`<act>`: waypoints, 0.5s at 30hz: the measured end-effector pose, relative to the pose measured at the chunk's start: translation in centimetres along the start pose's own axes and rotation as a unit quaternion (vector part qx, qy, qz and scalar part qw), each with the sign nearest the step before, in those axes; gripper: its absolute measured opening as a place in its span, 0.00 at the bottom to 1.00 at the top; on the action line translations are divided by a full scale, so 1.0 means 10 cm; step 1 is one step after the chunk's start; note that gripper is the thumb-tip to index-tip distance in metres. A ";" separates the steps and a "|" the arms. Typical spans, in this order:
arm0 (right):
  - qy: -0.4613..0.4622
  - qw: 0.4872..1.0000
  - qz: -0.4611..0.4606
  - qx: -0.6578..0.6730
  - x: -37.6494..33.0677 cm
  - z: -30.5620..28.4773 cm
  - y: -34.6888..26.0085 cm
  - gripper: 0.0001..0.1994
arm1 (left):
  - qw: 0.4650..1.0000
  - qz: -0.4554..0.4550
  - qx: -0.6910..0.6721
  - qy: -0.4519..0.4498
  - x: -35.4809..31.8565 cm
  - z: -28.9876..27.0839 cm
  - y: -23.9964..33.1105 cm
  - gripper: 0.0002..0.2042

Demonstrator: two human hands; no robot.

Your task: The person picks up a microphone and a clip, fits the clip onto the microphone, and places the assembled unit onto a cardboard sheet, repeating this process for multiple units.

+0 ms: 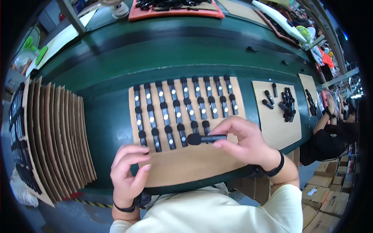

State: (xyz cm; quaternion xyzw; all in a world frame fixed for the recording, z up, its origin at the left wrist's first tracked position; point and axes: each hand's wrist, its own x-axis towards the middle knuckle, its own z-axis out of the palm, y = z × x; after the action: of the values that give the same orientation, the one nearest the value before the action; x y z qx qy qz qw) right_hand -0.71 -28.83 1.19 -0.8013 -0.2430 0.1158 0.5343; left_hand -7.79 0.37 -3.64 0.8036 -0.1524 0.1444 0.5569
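Between the thumb and fingers of my right hand (244, 141) is a small black clip-on microphone (206, 138), held level with its round foam tip pointing left. Below it lies a brown cardboard sheet (186, 171) carrying rows of similar microphones (165, 112), foam tips away from me, most with a pale round spot on the body. My left hand (130, 169) is over the sheet's near left corner, thumb and fingers apart, nothing seen in it. Its fingertips are close to the leftmost microphone (143, 139) of the nearest row; whether they touch it I cannot tell.
Cardboard sheets (62, 136) stand in a stack at left. Another sheet (278, 130) at right bears loose microphones (287, 105). A red tray (176, 14) of black parts sits at the far side of the green table (175, 50). A co-worker (326, 139) works at right, near boxes (316, 192).
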 end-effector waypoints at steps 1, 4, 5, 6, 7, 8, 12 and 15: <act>-0.010 1.000 0.001 0.011 -0.08 0.07 -0.01 0.11 | 1.000 0.014 0.005 -0.023 0.03 0.03 0.06 0.11; -0.031 0.998 -0.003 0.045 -0.22 0.27 -0.02 0.13 | 0.996 0.044 0.009 -0.076 0.19 0.21 0.25 0.14; -0.041 0.998 -0.003 0.057 -0.24 0.34 -0.01 0.13 | 0.997 0.032 0.018 -0.074 0.19 0.24 0.27 0.14; -0.036 0.997 -0.014 0.064 -0.27 0.40 0.00 0.12 | 0.995 0.053 0.020 -0.086 0.18 0.26 0.28 0.14; -0.030 0.997 -0.025 0.071 -0.28 0.46 0.01 0.12 | 0.992 0.075 0.021 -0.098 0.17 0.27 0.27 0.14; -0.023 0.996 -0.036 0.077 -0.30 0.51 0.03 0.12 | 0.989 0.097 0.022 -0.111 0.14 0.27 0.28 0.14; 0.010 0.989 -0.073 0.126 -0.38 0.59 0.15 0.12 | 0.993 0.094 0.009 -0.075 0.02 0.27 0.27 0.16; 0.022 0.988 -0.115 0.105 -0.41 0.65 0.26 0.13 | 0.995 0.077 0.015 -0.068 -0.08 0.31 0.26 0.15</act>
State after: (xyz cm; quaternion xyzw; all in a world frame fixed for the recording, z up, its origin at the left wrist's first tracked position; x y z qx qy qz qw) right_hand -6.47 -26.56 -4.07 -0.7097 -0.3079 0.0609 0.6308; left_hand -9.37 -3.34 -2.79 0.8057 -0.2491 0.1343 0.5204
